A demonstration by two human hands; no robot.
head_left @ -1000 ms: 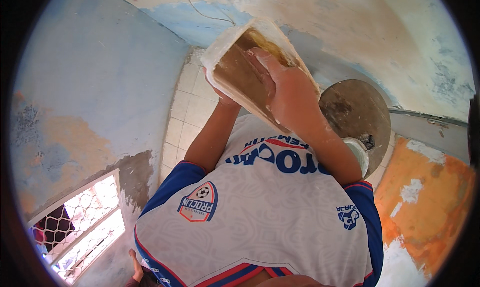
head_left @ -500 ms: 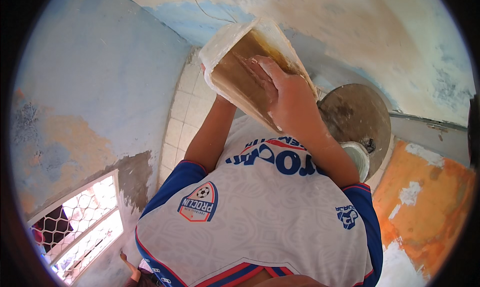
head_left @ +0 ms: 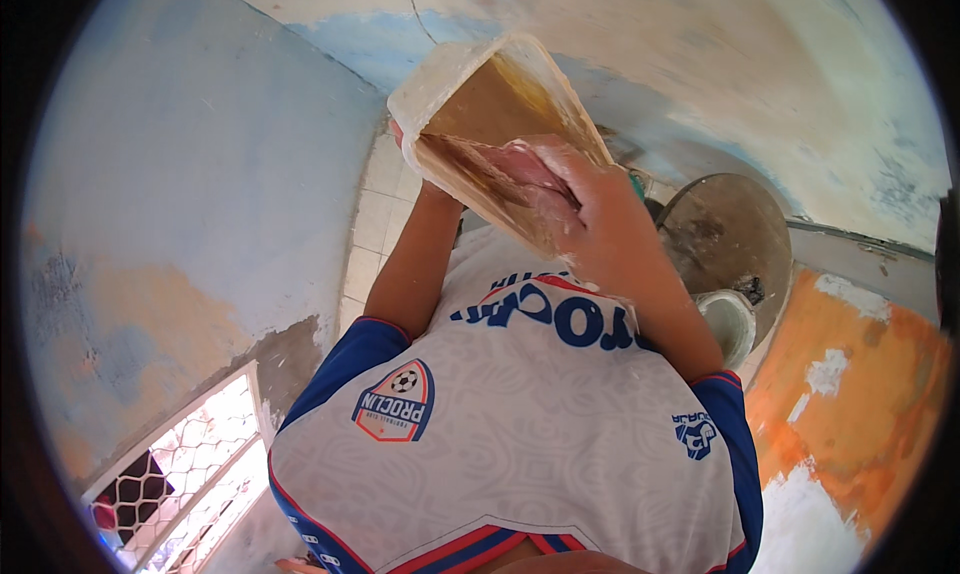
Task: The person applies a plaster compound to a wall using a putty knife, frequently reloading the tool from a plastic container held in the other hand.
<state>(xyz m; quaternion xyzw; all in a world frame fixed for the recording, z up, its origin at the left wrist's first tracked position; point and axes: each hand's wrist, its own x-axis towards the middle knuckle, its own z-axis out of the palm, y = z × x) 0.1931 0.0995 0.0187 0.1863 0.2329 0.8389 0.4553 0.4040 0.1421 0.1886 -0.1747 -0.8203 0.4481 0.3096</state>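
A pale plastic tub (head_left: 440,82), rectangular with a smeared rim, is tilted in front of my chest. Brown wet paste (head_left: 485,104) coats its inside, with a yellowish streak along the far wall. My left hand (head_left: 397,134) supports the tub from its left side and underneath; only a bit of it shows beside the rim. Reaching in over the right edge, my right hand (head_left: 590,199) is smeared with paste, its fingers curled low inside the tub. A thin brown edge runs left from those fingers; whether it is a tool or paste I cannot tell.
Behind my right forearm stands a round brown tabletop (head_left: 725,224) bearing a whitish bucket (head_left: 728,329). Patchy blue walls (head_left: 200,154) and an orange, white-patched surface (head_left: 850,384) surround me. A meshed window (head_left: 180,484) is at lower left; pale floor tiles (head_left: 375,209) show.
My right hand has shifted slightly nearer and right inside the tub, its fingers more curled. The tub has moved a little left. Another person's arm at lower left has mostly left view.
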